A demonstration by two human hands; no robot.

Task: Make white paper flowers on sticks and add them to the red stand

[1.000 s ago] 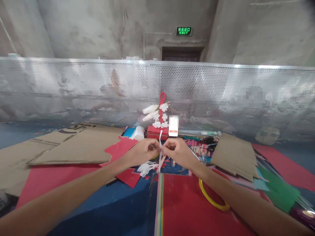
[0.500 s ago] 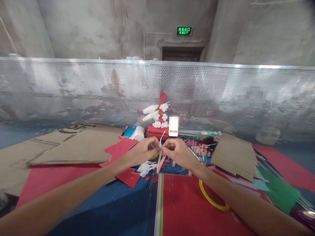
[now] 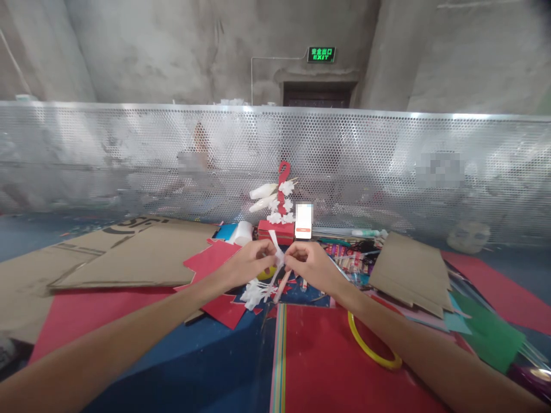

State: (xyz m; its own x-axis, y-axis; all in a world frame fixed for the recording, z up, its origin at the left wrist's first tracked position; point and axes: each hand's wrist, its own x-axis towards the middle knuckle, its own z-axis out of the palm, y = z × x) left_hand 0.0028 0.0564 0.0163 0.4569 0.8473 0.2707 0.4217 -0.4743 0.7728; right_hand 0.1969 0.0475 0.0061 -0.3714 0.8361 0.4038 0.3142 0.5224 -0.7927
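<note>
Between both hands is a thin white paper strip [image 3: 274, 241], pinched near its middle, with one end pointing up and the other hanging down. My left hand [image 3: 258, 256] grips it from the left with thumb and fingers closed. From the right, my right hand [image 3: 305, 259] pinches it with fingertips together. Just below lie crumpled white paper pieces [image 3: 253, 294] and a pinkish stick [image 3: 282, 288]. Beyond my hands, a red curved stand [image 3: 283, 170] bearing white paper flowers [image 3: 287, 187] rises from a red box [image 3: 275, 229], with a lit phone [image 3: 303, 221] beside it.
Flat cardboard [image 3: 129, 258] and red paper scraps [image 3: 226, 310] lie on the left. A stack of coloured paper [image 3: 336, 355] with a yellow ring [image 3: 370, 350] is in front. More cardboard [image 3: 408, 275] sits at right. A perforated metal screen [image 3: 224, 155] stands behind.
The white strip's upper end has swung left and now looks wider. My hands stay almost in place, with the fingers shifting slightly on it.
</note>
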